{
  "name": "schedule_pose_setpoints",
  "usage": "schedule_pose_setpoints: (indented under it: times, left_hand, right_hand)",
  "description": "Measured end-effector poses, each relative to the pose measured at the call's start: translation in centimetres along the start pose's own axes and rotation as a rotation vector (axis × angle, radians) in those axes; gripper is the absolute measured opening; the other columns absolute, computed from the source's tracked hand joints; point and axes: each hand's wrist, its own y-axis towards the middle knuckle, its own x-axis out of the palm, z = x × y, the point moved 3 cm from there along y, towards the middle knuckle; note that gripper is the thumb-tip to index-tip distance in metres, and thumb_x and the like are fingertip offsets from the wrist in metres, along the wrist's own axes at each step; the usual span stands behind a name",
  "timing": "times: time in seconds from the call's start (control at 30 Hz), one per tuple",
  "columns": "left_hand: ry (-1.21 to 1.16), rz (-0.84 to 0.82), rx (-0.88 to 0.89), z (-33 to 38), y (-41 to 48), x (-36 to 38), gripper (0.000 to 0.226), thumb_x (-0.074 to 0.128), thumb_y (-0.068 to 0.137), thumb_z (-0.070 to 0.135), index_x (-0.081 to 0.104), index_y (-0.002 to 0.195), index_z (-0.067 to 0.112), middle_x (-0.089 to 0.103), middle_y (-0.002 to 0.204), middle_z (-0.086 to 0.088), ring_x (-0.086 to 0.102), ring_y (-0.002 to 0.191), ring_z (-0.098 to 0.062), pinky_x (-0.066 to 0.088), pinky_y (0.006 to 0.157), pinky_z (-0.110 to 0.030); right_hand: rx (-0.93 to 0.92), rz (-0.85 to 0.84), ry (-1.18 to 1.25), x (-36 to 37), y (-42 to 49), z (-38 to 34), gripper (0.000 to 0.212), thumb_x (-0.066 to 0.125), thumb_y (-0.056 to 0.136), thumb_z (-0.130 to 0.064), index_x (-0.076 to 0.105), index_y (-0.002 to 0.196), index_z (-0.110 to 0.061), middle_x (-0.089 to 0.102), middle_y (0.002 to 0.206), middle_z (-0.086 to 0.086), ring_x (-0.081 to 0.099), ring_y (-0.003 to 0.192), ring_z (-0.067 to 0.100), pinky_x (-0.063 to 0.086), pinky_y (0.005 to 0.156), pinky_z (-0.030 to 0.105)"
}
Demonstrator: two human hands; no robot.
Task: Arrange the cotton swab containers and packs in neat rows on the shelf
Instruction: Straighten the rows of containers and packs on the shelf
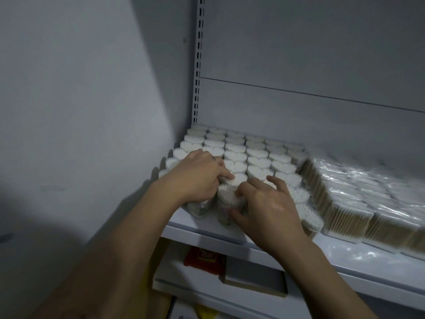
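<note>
Heart-shaped clear containers of cotton swabs (243, 155) stand in several rows on the left part of a white shelf (207, 229). Clear plastic packs of wooden-stick swabs (358, 199) lie in rows to their right. My left hand (197, 178) rests over the front-left containers, its fingers curled round one at the front edge. My right hand (264, 208) grips the neighbouring front container (226, 196), thumb on its side and fingers over its top. Both containers are partly hidden by my hands.
A grey wall closes the shelf on the left, and a slotted upright (198, 65) runs up the back corner. Below, a lower shelf holds a red pack (204, 259) and a flat box (255, 279).
</note>
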Motion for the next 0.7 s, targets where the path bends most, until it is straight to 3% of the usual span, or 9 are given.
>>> schedule_pose_setpoints:
  times: [0.2, 0.3, 0.4, 0.47, 0.57, 0.7]
  left_hand:
    - [-0.144, -0.052, -0.013, -0.6, 0.3, 0.1, 0.051, 0.038, 0.095, 0.010, 0.054, 0.134, 0.040, 0.049, 0.137, 0.015, 0.038, 0.123, -0.016, 0.021, 0.113, -0.034]
    - [-0.256, 0.020, -0.026, -0.9, -0.2, 0.1, 0.044, 0.039, 0.100, 0.014, 0.053, 0.136, 0.034, 0.055, 0.134, 0.009, 0.043, 0.123, -0.015, 0.027, 0.112, -0.037]
    - [-0.365, 0.138, -0.039, -1.0, -1.0, -0.1, 0.037, 0.041, 0.101, 0.016, 0.056, 0.133, 0.028, 0.058, 0.130, 0.006, 0.045, 0.121, -0.011, 0.033, 0.103, -0.026]
    - [-0.367, 0.197, -0.043, -0.9, -1.6, -0.1, 0.033, 0.044, 0.100, 0.017, 0.061, 0.128, 0.027, 0.059, 0.128, 0.007, 0.045, 0.120, -0.010, 0.033, 0.102, -0.025]
    - [-0.337, 0.241, -0.047, -0.6, -2.3, -0.1, 0.030, 0.047, 0.099, 0.020, 0.063, 0.123, 0.027, 0.061, 0.125, 0.007, 0.048, 0.118, -0.012, 0.037, 0.104, -0.036]
    - [-0.276, 0.271, -0.041, 0.5, -3.0, -0.4, 0.028, 0.050, 0.097, 0.023, 0.062, 0.122, 0.028, 0.061, 0.122, 0.009, 0.046, 0.117, -0.011, 0.031, 0.103, -0.029]
  right_hand:
    - [0.024, -0.052, -0.041, 0.4, 1.1, -0.1, 0.034, 0.081, 0.058, -0.040, 0.069, 0.080, -0.017, 0.066, 0.072, -0.001, 0.065, 0.069, 0.021, 0.049, 0.088, 0.045]
    - [0.022, -0.086, -0.032, 0.3, 1.4, -0.4, 0.040, 0.069, 0.075, -0.046, 0.064, 0.103, -0.018, 0.064, 0.098, 0.000, 0.061, 0.094, 0.023, 0.037, 0.100, 0.043]
    - [0.034, -0.098, -0.025, 0.3, 1.6, -0.2, 0.045, 0.056, 0.085, -0.052, 0.055, 0.119, -0.022, 0.056, 0.116, -0.003, 0.049, 0.113, 0.021, 0.025, 0.106, 0.038]
    - [0.028, -0.084, -0.028, 0.4, 1.6, -0.3, 0.046, 0.056, 0.085, -0.053, 0.056, 0.118, -0.021, 0.057, 0.115, -0.001, 0.048, 0.113, 0.022, 0.025, 0.105, 0.038]
    - [0.016, -0.116, -0.032, 0.3, 1.6, -0.2, 0.052, 0.054, 0.084, -0.059, 0.057, 0.121, -0.023, 0.055, 0.121, -0.003, 0.044, 0.118, 0.021, 0.021, 0.107, 0.038]
    - [0.032, -0.114, 0.095, -1.5, 1.0, 1.2, 0.060, 0.055, 0.079, -0.066, 0.048, 0.130, -0.036, 0.046, 0.133, -0.012, 0.035, 0.127, 0.012, 0.013, 0.110, 0.034]
